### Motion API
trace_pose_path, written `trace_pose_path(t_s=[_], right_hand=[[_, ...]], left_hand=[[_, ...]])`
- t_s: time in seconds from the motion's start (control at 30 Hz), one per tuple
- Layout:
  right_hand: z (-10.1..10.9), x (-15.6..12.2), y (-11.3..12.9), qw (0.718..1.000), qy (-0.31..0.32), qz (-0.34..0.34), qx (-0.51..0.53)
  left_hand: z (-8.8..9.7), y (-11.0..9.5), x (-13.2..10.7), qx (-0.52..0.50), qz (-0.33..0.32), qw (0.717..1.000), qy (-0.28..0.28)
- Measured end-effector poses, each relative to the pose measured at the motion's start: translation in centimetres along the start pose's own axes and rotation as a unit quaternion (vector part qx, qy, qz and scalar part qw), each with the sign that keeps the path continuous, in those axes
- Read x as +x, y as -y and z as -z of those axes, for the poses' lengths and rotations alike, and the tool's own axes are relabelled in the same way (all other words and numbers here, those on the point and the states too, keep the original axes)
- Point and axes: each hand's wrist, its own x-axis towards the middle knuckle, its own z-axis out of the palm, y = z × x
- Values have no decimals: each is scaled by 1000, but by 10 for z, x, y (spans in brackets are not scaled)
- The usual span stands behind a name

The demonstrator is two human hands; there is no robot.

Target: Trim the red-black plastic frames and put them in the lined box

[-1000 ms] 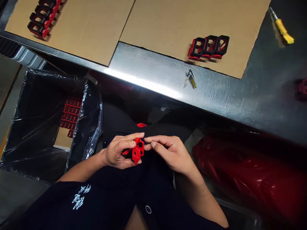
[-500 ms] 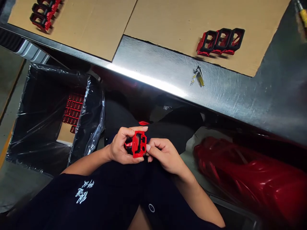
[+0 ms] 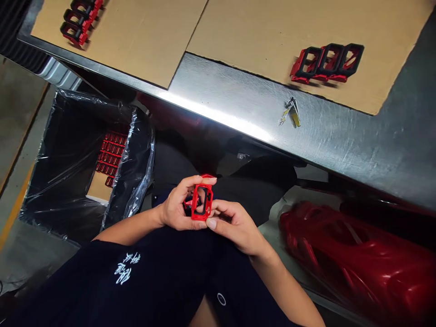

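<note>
head | red plastic frame point(image 3: 200, 216) | left hand point(image 3: 179, 204): fingers clamped on it | right hand point(image 3: 235, 225): fingers clamped on its lower corner

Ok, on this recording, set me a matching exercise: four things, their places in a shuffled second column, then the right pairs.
Things:
1. Red frame
2. Three black-and-red frames
3. Small metal clipper
4. Rows of red parts

Places:
A. On the bare steel tabletop
B. Between the left hand and the right hand
C. Inside the black plastic liner
D. On the cardboard sheet

Pairs: 1-B, 2-D, 3-A, 4-C
</note>
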Motion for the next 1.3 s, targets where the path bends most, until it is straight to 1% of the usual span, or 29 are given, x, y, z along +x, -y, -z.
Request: trace_pose_path(t_s=[0.13, 0.3, 0.53, 0.63, 0.7, 0.87, 1.0, 1.13, 1.3], right_hand=[[-3, 2, -1, 1000, -17, 15, 11], [-5, 3, 1, 999, -43, 25, 8], [-5, 3, -4, 998, -51, 22, 36], [-6, 4, -8, 996, -58, 20, 57], [-7, 5, -10, 995, -66, 32, 73], [-9, 7, -9, 988, -71, 86, 103], [-9, 7, -9, 987, -74, 104, 93], [-8, 7, -11, 985, -98, 113, 85], [-5, 7, -15, 983, -123, 118, 67]], left_hand=[[-1, 1, -2, -35, 25, 999, -10], [0, 4, -4, -32, 22, 999, -13], [1, 3, -1, 0, 1, 1000, -24], [2, 3, -1, 11, 3, 1000, -26], [3, 3, -2, 33, 8, 999, -31], [5, 4, -5, 99, 22, 994, -45], [4, 3, -6, 115, 19, 992, -47], [5, 1, -6, 115, 28, 992, -47], [5, 5, -11, 105, 38, 992, -52]])
